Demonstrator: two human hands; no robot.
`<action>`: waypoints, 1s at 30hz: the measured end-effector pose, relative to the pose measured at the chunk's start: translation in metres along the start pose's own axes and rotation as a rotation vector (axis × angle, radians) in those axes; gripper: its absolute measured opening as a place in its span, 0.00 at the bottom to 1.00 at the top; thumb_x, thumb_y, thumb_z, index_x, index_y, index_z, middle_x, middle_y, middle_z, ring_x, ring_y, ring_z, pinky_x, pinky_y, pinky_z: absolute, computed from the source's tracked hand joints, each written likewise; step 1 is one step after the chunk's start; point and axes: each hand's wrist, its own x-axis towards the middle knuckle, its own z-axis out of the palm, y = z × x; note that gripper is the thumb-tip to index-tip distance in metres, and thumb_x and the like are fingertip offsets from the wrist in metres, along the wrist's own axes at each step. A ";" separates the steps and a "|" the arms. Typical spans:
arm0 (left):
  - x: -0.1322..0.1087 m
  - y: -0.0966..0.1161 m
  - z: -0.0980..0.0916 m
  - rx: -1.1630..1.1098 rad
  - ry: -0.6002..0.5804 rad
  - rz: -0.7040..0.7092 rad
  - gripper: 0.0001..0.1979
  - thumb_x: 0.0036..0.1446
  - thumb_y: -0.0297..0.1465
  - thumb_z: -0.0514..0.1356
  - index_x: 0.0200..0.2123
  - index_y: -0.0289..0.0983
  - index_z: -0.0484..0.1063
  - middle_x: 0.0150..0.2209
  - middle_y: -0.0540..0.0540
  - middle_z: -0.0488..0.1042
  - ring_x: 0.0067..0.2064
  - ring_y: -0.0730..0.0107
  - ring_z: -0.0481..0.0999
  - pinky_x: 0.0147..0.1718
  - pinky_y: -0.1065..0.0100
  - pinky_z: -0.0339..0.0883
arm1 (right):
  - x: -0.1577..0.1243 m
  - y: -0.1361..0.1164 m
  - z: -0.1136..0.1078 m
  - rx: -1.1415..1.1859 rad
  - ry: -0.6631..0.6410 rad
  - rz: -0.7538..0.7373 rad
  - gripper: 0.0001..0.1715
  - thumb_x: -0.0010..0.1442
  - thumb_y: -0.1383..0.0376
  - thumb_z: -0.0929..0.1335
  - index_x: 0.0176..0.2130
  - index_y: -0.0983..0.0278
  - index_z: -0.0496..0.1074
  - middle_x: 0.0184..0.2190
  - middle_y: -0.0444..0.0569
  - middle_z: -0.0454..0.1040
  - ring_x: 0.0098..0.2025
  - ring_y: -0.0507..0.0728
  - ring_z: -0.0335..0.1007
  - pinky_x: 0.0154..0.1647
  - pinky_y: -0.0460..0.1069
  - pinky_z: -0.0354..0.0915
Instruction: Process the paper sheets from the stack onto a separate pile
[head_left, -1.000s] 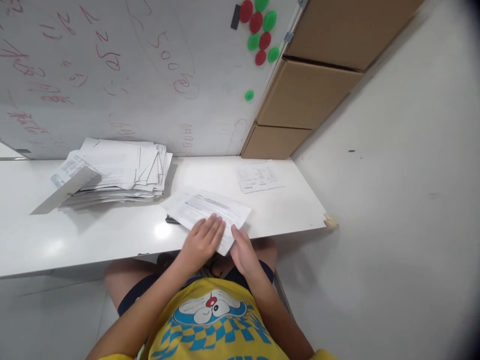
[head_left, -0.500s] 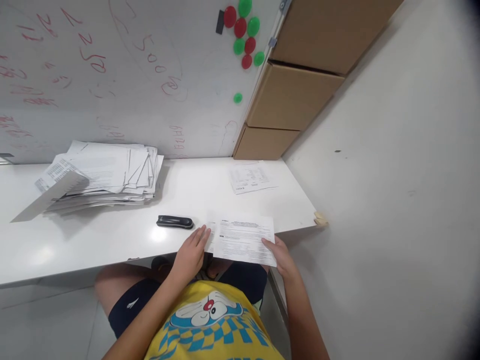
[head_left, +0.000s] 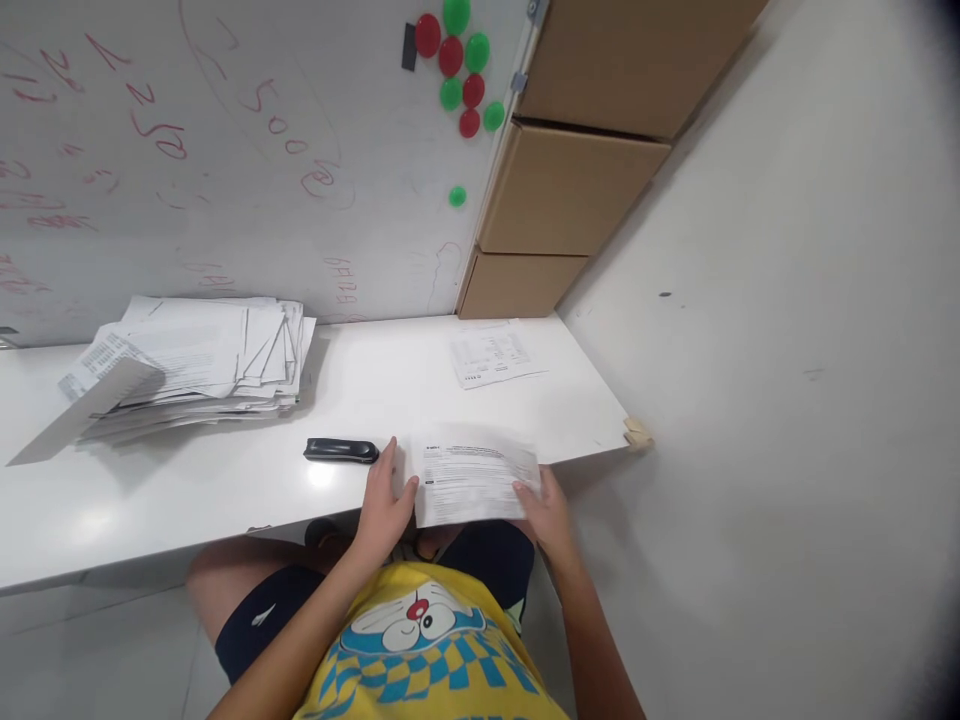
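Printed paper sheets lie at the desk's front edge, partly sticking out over my lap and slightly blurred. My right hand grips their lower right side, thumb on top and fingers underneath. At the left edge of the sheets is my left hand, open, its thumb spread from the fingers and close to the paper edge. A black stapler lies on the desk just left of my left fingertips.
A tall pile of papers stands on the white desk at left. Another printed sheet lies near the back right. Cardboard boxes stand beside the whiteboard, which carries red and green magnets. A wall is on the right.
My left hand has turned, its thumb now apart from the fingers at the left edge of the sheets. The overlapping sheets look more evenly lined up. The view has shifted slightly.
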 end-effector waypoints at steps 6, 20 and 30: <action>0.009 0.034 0.001 -0.063 -0.028 0.291 0.21 0.63 0.37 0.55 0.59 0.43 0.63 0.53 0.41 0.73 0.55 0.60 0.72 0.53 0.56 0.66 | 0.017 -0.031 0.011 0.231 0.269 -0.167 0.19 0.52 0.58 0.72 0.43 0.62 0.69 0.37 0.49 0.78 0.42 0.59 0.73 0.49 0.56 0.67; 0.016 0.023 -0.022 0.139 0.007 0.428 0.13 0.65 0.38 0.50 0.44 0.39 0.71 0.41 0.44 0.76 0.44 0.64 0.75 0.44 0.64 0.69 | 0.040 -0.043 0.020 0.120 0.015 -0.171 0.17 0.55 0.52 0.69 0.40 0.60 0.72 0.40 0.50 0.78 0.46 0.62 0.72 0.51 0.58 0.66; -0.012 0.012 -0.035 0.207 0.059 0.300 0.17 0.65 0.39 0.50 0.52 0.40 0.66 0.50 0.41 0.73 0.53 0.59 0.72 0.53 0.56 0.66 | 0.013 -0.042 0.013 0.116 0.060 -0.062 0.17 0.55 0.51 0.69 0.39 0.60 0.73 0.37 0.50 0.78 0.43 0.62 0.74 0.49 0.57 0.67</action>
